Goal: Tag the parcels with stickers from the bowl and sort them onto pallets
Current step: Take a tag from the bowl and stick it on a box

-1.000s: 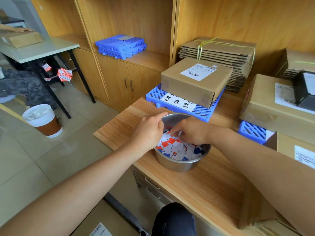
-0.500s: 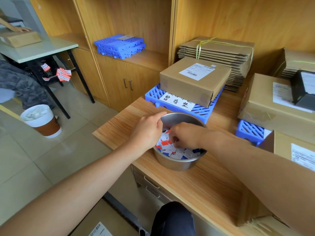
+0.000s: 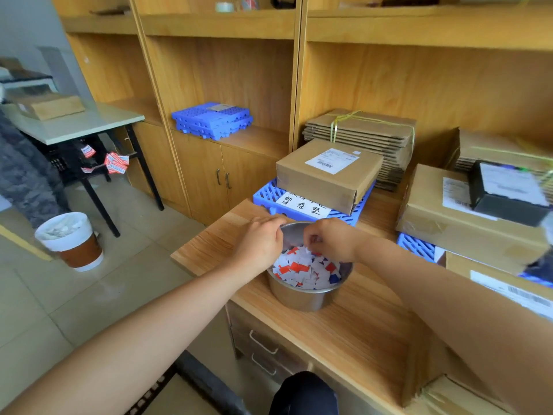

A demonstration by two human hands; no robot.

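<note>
Nearest thing on the counter [image 3: 353, 339] is the steel bowl [image 3: 299, 298], full of little white, red and blue stickers [image 3: 308, 271]. Half a second ago the right hand [image 3: 333, 239] was knuckle-deep in that pile. Now it's come up a bit, and its grip looks pinched tight on a single whitish sticker [image 3: 310, 238], held just above the rest. So I'd say the picking part is basically done and next up is getting it onto a parcel. The left hand [image 3: 258, 245] hasn't budged from the bowl's left rim, fingers curled. Can't tell if its grip actually has the rim or just rests there.

Just behind the bowl is a blue pallet [image 3: 266, 199] with a handwritten white tag [image 3: 302, 205] reading 暂存垫, plus a line above that's half hidden. A brown parcel [image 3: 323, 181] sits on it, and its shipping label [image 3: 332, 160] has a barcode, but the text is too small to read. To the right, another parcel [image 3: 443, 223] sits on a second pallet [image 3: 416, 245], label blurred. Furthest back are strapped flat cardboard [image 3: 359, 133] and spare pallets [image 3: 212, 119] on the shelf.
</note>
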